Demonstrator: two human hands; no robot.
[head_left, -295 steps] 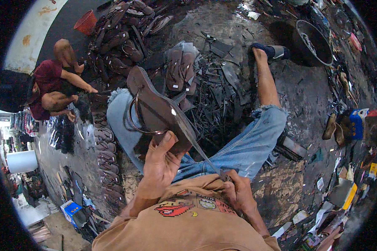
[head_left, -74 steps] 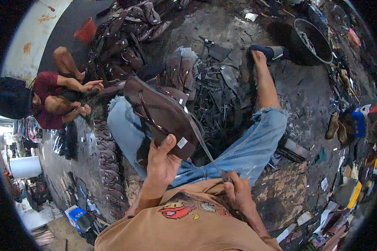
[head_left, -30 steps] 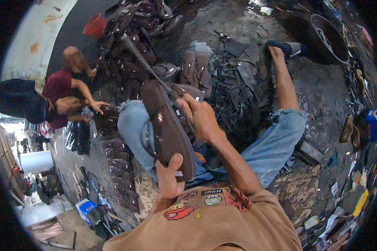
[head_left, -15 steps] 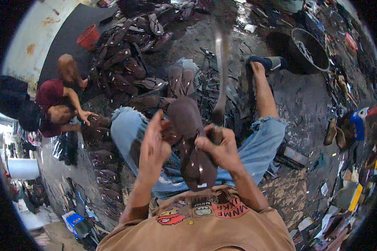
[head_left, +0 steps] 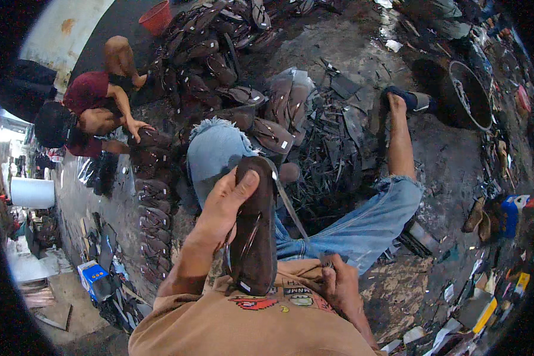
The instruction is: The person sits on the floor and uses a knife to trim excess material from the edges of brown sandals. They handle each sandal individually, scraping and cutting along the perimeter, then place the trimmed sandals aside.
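Observation:
My left hand (head_left: 228,199) grips a dark brown thong sandal (head_left: 253,237), upright before my chest, its thumb pressed across the upper end. A small white label shows at the sandal's lower end. Low on the right, my right hand (head_left: 341,282) is closed round the lower end of a long narrow knife (head_left: 292,212). The blade slants up leftward, its tip against or very close to the sandal's upper right edge; contact is hard to tell. Another brown sandal (head_left: 273,135) lies just past my left knee, beside a sandal pair (head_left: 291,101) on clear plastic.
A heap of brown sandals (head_left: 204,50) lies far left of centre. Dark cut strips (head_left: 332,160) litter the floor between my legs. At left, a co-worker's hand (head_left: 137,127) touches a row of sandals (head_left: 154,216). A round tub (head_left: 470,95) stands far right.
The sandal has come left and nearer, from both hands into my left hand alone. My right hand has dropped to the lower right, and the knife now slants toward the sandal's edge.

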